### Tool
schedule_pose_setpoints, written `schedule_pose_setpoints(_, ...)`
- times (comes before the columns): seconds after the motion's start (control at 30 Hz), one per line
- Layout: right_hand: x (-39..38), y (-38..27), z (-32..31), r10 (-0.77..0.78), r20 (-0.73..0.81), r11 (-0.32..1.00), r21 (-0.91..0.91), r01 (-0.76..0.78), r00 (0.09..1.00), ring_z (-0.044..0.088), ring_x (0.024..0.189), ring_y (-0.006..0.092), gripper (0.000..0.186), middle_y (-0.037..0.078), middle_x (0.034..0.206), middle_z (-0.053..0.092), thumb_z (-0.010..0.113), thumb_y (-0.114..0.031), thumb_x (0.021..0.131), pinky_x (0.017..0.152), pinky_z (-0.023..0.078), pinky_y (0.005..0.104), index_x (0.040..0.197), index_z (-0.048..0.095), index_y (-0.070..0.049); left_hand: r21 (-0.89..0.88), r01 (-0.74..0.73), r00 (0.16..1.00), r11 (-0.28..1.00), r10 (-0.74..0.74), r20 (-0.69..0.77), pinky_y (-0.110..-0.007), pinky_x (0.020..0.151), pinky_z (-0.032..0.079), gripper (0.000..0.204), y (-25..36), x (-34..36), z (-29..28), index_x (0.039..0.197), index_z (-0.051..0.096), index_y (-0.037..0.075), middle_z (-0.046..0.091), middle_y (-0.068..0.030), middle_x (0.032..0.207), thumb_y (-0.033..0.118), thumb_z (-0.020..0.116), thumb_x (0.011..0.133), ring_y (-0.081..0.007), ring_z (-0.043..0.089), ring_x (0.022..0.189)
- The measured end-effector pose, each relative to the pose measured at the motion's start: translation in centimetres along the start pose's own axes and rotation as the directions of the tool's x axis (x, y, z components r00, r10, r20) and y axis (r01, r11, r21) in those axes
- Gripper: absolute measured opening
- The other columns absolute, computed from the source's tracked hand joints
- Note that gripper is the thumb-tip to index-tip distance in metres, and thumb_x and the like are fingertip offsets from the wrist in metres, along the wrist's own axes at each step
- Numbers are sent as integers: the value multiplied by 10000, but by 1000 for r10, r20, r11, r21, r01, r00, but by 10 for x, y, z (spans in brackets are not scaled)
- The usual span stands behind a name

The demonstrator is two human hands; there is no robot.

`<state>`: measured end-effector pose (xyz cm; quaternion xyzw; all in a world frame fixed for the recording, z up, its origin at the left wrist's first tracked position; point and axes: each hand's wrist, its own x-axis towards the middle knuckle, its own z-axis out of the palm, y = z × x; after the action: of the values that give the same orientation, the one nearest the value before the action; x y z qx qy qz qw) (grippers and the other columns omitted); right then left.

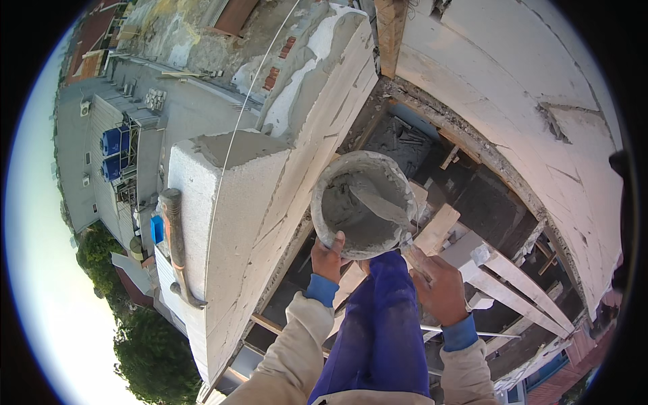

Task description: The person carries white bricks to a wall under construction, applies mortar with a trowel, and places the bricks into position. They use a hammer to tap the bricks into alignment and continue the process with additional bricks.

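A round, mortar-caked bucket [322, 210] is tilted toward me above my knees, with grey wet mortar smeared inside it. My left hand [327, 259] is closed on its near left rim, the thumb over the edge. In my right hand [439, 287] is the handle of a trowel [378, 202], and its mortar-coated blade lies inside the bucket. The handle is mostly hidden by my fingers. To the left, a pale block wall [253, 192] carries a layer of grey mortar along its top. A hammer [174, 233] with a worn grip lies on the wall's near part.
A taut white string [234, 131] runs along the wall top. Below me are wooden planks [437, 229], beams and a dark lower floor with gaps. Another pale wall [499, 81] rises on the right. Beyond the left edge lie a drop, rooftops, blue tanks [115, 152] and trees.
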<state>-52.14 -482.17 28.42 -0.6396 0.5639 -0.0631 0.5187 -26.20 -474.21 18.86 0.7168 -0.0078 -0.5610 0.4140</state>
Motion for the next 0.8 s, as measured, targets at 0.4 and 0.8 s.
schedule_pose_setpoints(0.4, 10, 40, -12, 141, 691, 486, 576, -657, 709, 517, 536, 117, 586, 113, 878, 668, 666, -268, 1024, 476, 395, 266, 1511, 491, 6, 148, -153, 987, 977, 146, 63, -356, 800, 608, 446, 18, -9, 8, 1255, 595, -25, 695, -96, 1082, 306, 728, 988, -189, 692, 947)
schedule_pose_setpoints(0.8, 89, -93, 26, -384, -68, 691, 641, 335, 921, 690, 832, 182, 564, 172, 1067, 727, 736, -156, 966, 715, 539, 292, 1442, 539, 72, -170, -15, 998, 985, 4, -60, -415, 801, 667, 476, -13, -6, -23, 1369, 528, 62, 669, -89, 1234, 304, 706, 1000, -213, 724, 1022)
